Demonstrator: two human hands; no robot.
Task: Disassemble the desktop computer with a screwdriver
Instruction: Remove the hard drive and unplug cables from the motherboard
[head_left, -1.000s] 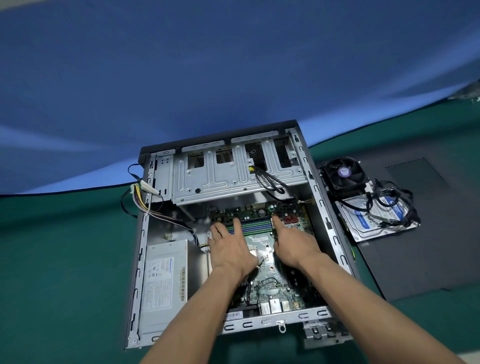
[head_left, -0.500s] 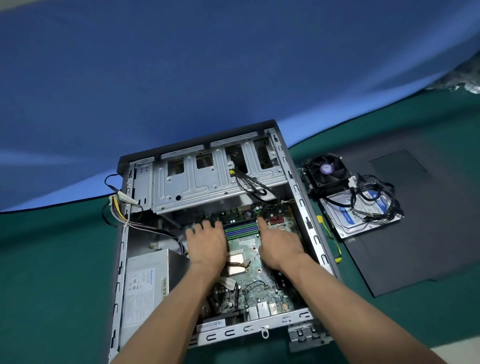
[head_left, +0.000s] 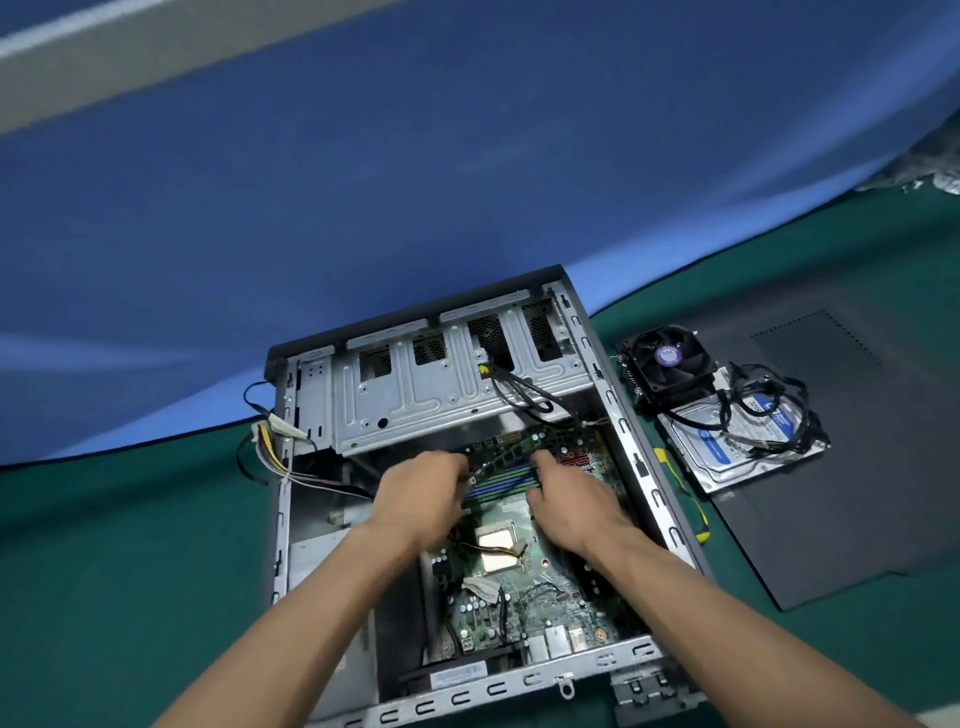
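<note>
The open desktop case (head_left: 644, 467) lies flat on the green mat, its green motherboard (head_left: 524, 587) exposed with the bare processor socket (head_left: 496, 551) in the middle. Both my hands are inside, at the memory modules (head_left: 501, 480) near the board's far edge. My left hand (head_left: 421, 493) has its fingers curled over the modules' left end. The modules' right end sits pinched under the bent fingers of my right hand (head_left: 571, 499). A yellow and black screwdriver (head_left: 698, 519) lies on the mat just outside the case's right wall.
A silver drive cage (head_left: 415, 395) spans the far end of the case, with black cables hanging from it. The power supply (head_left: 311, 561) sits under my left forearm. Right of the case are a cooler fan (head_left: 667, 364), a hard drive (head_left: 753, 447) with cables, and the black side panel (head_left: 831, 493).
My fingers were stretched flat beside the memory modules; now both hands have slid a little further in and curled over the modules' ends. The view has shifted.
</note>
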